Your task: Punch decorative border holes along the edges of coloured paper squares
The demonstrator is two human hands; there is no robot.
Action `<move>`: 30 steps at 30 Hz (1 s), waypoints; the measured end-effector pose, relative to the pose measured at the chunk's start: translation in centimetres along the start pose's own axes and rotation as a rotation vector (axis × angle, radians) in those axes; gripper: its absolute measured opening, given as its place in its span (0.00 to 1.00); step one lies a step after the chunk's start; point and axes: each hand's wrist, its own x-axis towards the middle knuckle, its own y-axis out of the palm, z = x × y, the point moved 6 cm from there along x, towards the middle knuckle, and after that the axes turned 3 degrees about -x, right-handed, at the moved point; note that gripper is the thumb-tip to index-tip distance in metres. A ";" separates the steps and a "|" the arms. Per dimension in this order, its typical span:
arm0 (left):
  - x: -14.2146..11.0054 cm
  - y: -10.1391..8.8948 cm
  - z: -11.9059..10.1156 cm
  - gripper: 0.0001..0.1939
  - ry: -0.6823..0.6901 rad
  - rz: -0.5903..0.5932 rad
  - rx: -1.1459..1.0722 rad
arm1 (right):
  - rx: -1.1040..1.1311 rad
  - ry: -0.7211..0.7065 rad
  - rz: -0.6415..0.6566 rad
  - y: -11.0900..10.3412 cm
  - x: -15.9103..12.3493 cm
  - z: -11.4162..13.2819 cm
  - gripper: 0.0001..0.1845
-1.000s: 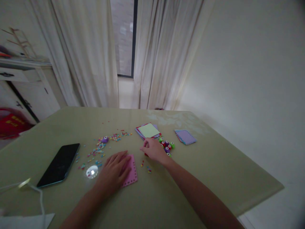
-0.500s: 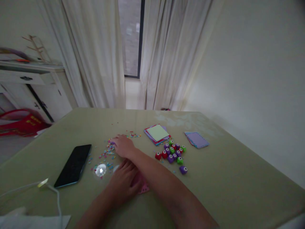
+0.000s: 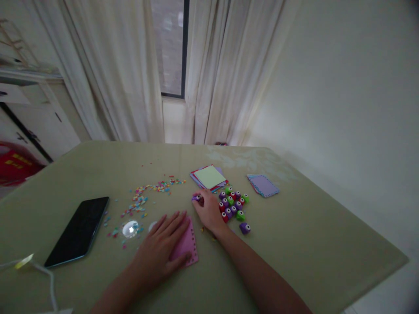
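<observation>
My left hand (image 3: 163, 244) lies flat with fingers stretched over a pink card (image 3: 183, 247) that has a row of small holes along its right edge. The palm hides part of the card. Between the fingertips of my right hand (image 3: 208, 211) is a small purple toy with an eye (image 3: 196, 198), partly covered. Beside that hand, on its right, sits a cluster of purple, red and green eyed toys (image 3: 231, 201). One purple eyed toy (image 3: 245, 228) lies apart, nearer to me.
Colourful confetti bits (image 3: 139, 199) are scattered left of centre, near a clear round disc (image 3: 130, 229). A black phone (image 3: 78, 231) and a white cable (image 3: 50, 279) lie at left. Farther back are stacked square cards (image 3: 211, 177) and purple cards (image 3: 264, 185).
My right hand has moved right from the confetti to beside the toy cluster, uncrossing from my left arm. More of the pink card shows. The view has shifted slightly.
</observation>
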 end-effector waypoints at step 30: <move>-0.5 -1.7 -0.6 0.36 -0.179 -0.045 -0.066 | 0.076 -0.175 0.509 -4.2 -5.6 1.7 0.16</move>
